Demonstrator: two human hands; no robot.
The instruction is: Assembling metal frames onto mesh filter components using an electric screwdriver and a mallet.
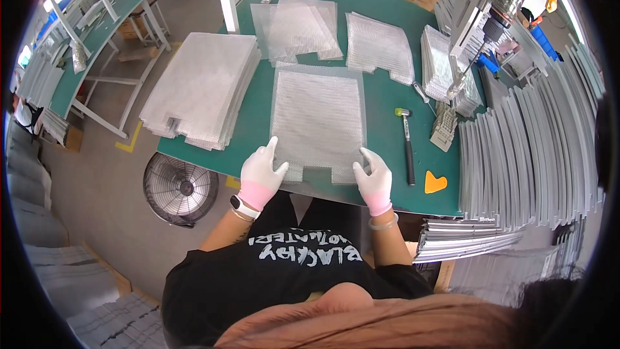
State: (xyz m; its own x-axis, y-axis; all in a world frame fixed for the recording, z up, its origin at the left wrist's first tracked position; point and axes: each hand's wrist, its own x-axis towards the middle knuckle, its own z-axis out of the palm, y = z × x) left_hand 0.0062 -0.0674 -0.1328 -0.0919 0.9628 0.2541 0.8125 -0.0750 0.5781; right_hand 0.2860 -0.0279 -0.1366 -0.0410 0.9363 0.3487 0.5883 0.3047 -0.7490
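A grey mesh sheet (318, 116) with a notch in its near edge lies on the green table in front of me. My left hand (261, 171), in a white glove with a pink cuff, is at its near left corner, index finger along the side edge and thumb spread apart. At the near right corner is my right hand (374, 179), gloved the same way, with thumb and index finger apart at the sheet's edge. Neither hand is closed around anything. To the right lies a hammer (408, 148) with a black handle and yellow-green tip.
A tall stack of mesh sheets (203, 84) is on the left, with more mesh sheets (300, 26) and another pile (380, 45) behind. An orange scraper (435, 182) lies near the right edge. Metal strips (523, 155) crowd the right side below a mounted drill (510, 0).
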